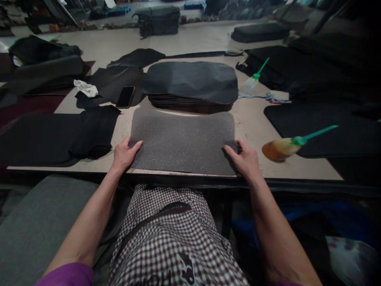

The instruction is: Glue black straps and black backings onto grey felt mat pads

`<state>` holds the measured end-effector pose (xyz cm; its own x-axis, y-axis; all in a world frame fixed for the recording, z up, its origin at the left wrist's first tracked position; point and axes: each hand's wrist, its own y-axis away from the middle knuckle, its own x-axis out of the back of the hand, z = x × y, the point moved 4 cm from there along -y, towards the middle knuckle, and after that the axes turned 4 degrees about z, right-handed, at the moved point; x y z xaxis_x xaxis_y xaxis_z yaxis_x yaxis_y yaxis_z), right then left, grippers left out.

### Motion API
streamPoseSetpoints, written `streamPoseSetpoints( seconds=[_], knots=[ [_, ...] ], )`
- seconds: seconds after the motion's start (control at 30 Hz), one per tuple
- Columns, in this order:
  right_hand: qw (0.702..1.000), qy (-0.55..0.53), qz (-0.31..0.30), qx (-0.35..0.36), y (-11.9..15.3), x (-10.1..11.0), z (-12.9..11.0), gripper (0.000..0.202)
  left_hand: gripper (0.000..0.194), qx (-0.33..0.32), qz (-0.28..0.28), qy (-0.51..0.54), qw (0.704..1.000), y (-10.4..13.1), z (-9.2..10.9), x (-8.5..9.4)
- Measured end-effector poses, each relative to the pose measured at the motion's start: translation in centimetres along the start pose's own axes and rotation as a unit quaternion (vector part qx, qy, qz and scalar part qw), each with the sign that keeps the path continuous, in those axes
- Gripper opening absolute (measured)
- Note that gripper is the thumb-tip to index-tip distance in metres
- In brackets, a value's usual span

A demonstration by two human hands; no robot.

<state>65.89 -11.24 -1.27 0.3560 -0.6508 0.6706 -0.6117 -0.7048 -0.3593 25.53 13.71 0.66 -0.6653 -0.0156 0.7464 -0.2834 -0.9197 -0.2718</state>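
Note:
A dark grey speckled sheet (pixel 183 143) with rounded far corners lies on the table in front of me. My left hand (pixel 126 153) grips its left edge, thumb on top and fingers at the side or beneath. At the right edge, my right hand (pixel 244 157) holds it the same way, the thumb resting near the edge. Just beyond the sheet is a stack of black rounded panels (pixel 192 83). To the right of my right hand, a bottle of amber liquid (pixel 278 150) with a green nozzle lies tilted on the table.
A phone (pixel 125 97) and a crumpled white cloth (pixel 86 88) lie at the back left. Black pieces (pixel 95 133) are piled left, and black panels (pixel 333 129) lie right. A second green-tipped bottle (pixel 250 84) stands beyond. The table's front edge (pixel 178 178) is near me.

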Motion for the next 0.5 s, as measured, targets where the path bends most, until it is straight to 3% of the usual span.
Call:
streamPoseSetpoints(
  seconds=[0.5],
  knots=[
    [1.0,-0.002,-0.001,0.0,-0.04,0.05,-0.19,0.039,0.041,-0.008,0.017,-0.004,1.0,0.08,-0.26,-0.05]
  ],
)
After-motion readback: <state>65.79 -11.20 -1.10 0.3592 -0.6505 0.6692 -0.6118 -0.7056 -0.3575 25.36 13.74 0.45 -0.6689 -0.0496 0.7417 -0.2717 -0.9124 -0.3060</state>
